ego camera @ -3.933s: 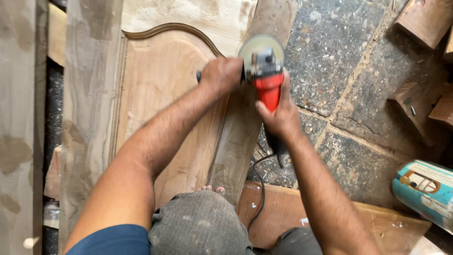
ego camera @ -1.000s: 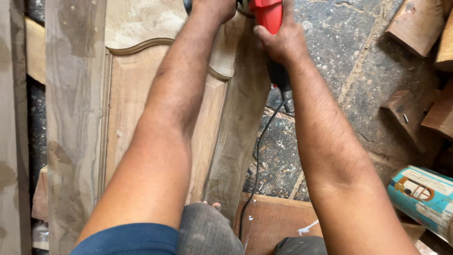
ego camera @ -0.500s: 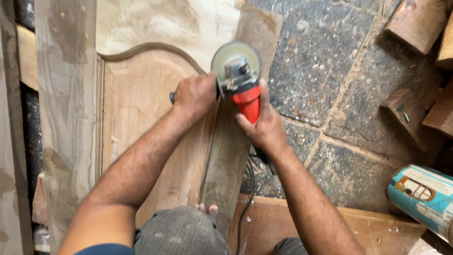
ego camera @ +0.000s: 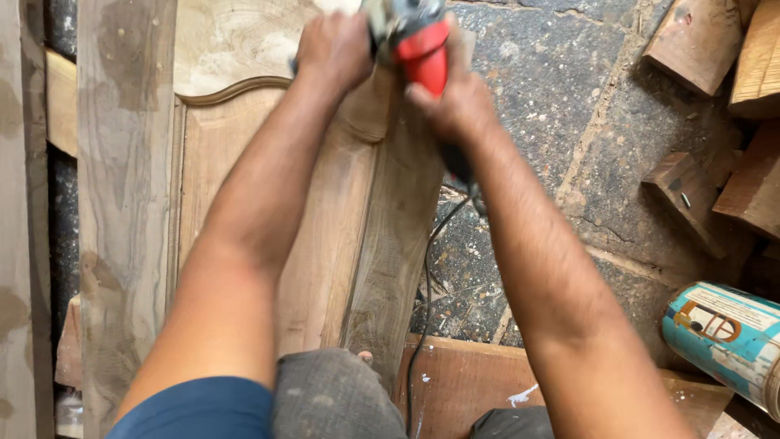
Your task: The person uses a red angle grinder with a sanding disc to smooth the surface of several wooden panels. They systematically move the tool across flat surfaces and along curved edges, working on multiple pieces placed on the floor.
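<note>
A red and grey angle grinder [ego camera: 416,36] sits at the top of the view, on the right stile of a wooden door panel [ego camera: 244,203] that lies flat on the floor. My left hand [ego camera: 335,49] grips the grinder's side handle. My right hand [ego camera: 457,102] is wrapped around its red body. Both arms are stretched far forward. A black power cord [ego camera: 426,268] trails back from the grinder along the door's right edge toward my knees. The sanding disc itself is cut off by the top edge.
Dark stone paving [ego camera: 569,122] lies right of the door. Wooden offcuts [ego camera: 715,106] are piled at the upper right. A blue and white tin [ego camera: 727,337] lies on its side at the lower right. A brown board [ego camera: 487,382] lies near my knees.
Since half a second ago both hands have pushed the grinder forward along the door's right stile, toward the top of the view. Over the earlier frames it went back and forth.
</note>
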